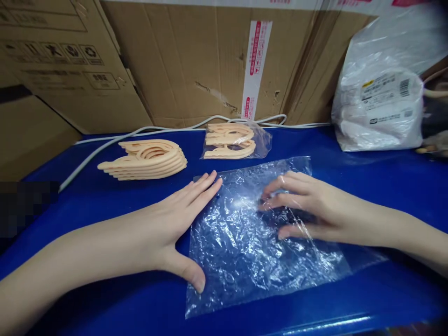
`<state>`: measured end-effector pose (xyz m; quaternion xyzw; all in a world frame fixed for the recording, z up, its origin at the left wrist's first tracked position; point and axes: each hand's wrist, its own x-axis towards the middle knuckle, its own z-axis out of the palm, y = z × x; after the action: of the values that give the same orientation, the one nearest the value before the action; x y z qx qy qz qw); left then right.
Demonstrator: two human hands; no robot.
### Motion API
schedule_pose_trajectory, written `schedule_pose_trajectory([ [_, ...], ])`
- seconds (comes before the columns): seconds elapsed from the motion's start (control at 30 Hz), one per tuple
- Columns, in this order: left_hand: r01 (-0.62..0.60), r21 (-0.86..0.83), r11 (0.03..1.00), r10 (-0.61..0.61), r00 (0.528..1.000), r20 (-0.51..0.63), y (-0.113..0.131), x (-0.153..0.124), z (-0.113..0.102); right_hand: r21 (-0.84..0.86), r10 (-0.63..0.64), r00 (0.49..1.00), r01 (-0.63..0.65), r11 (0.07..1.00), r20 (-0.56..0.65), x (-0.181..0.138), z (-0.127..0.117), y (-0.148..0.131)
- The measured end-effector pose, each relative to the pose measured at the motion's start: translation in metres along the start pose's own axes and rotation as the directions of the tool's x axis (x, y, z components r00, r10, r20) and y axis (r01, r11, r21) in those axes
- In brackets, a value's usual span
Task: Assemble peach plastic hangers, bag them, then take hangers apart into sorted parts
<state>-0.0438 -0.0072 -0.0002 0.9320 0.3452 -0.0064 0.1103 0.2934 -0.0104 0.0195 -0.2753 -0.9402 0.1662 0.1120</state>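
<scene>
A clear plastic bag (241, 252) lies flat and crinkled on the blue tabletop. My left hand (175, 214) rests at its left edge, fingers stretched out and thumb spread away from them. At the bag's right part is my right hand (308, 205), its fingers apart and slightly bent. Shiny film passes over those fingers, so they appear to be inside the bag; nothing shows between them. Beyond my left hand sits a stack of peach plastic folding hangers (150, 163). Behind the bag, a smaller clear packet (264, 140) contains more peach hangers (229, 148).
Cardboard boxes (196, 60) stand along the back of the blue table (140, 298). A white cable (140, 132) runs along their foot. At the back right stands a stuffed white plastic package (381, 107) with a printed label.
</scene>
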Motion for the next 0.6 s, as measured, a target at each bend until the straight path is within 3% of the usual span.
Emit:
schedule_pose_trajectory([
  [0.23,0.033,0.024,0.999,-0.034,0.999,0.028,-0.007,-0.002,-0.002,-0.086,0.041,0.986,-0.027,0.996,0.164,-0.005,0.008,-0.005],
  [0.6,0.058,0.062,0.996,-0.059,0.998,0.012,-0.011,-0.008,-0.006,-0.098,0.072,0.986,-0.058,0.994,0.150,-0.009,0.003,-0.006],
])
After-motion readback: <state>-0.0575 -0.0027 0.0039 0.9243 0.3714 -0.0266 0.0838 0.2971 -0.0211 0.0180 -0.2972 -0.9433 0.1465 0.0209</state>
